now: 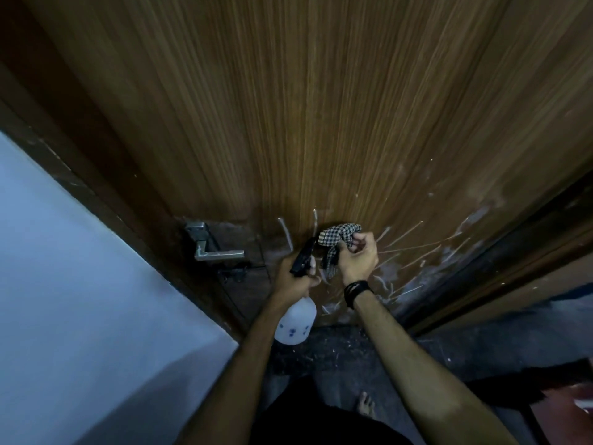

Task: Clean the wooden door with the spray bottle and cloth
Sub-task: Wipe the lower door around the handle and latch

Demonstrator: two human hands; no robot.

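Against the lower half of the wooden door (321, 123), beside the metal lever handle (213, 248), both my hands are at work. My left hand (293, 281) has its fingers curled round the neck of the spray bottle (295, 322), black nozzle aimed at the panel, white body hanging below. My right hand (357, 256) pinches the checked cloth (337, 240), bunched, with its upper end touching the wood. Pale streaks and smears (417, 248) fan out to the right of the cloth, toward the door's edge. My judgement: the wiping step is in hand. To do it well I should flatten the cloth into a broad pad, press evenly, follow the grain, and work rightward over the streaks, misting lightly rather than soaking the wood.
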